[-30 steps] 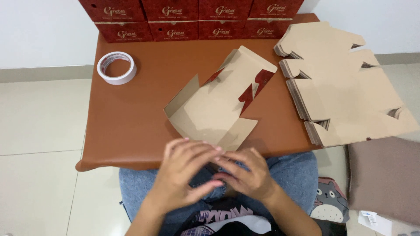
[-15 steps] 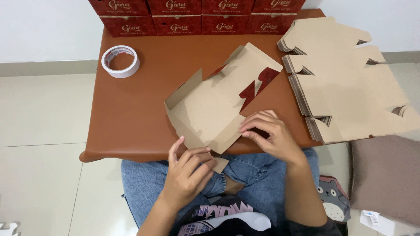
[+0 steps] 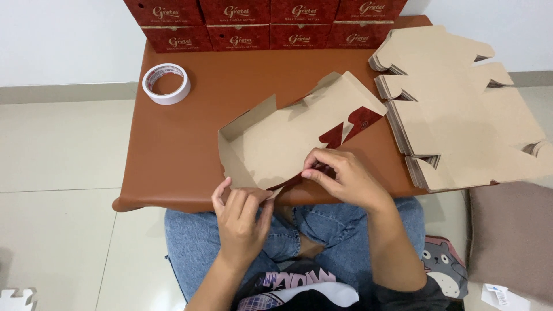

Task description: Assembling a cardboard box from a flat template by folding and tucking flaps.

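my left hand [image 3: 241, 214] and right hand [image 3: 340, 175] both pinch the near edge of the half-folded cardboard box blank [image 3: 288, 138], mid-table [image 3: 173, 150]. flat blank stack [image 3: 461, 115] at 3 o'clock, tape roll [image 3: 166, 83] at 10.

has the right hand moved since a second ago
Yes. The right hand has gone from the lap, below the table edge, up and right onto the near flap of the part-folded box.

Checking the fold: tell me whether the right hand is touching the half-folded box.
Touching. The head view shows the right hand with fingertips pinching the near edge of the box, with no gap between them.
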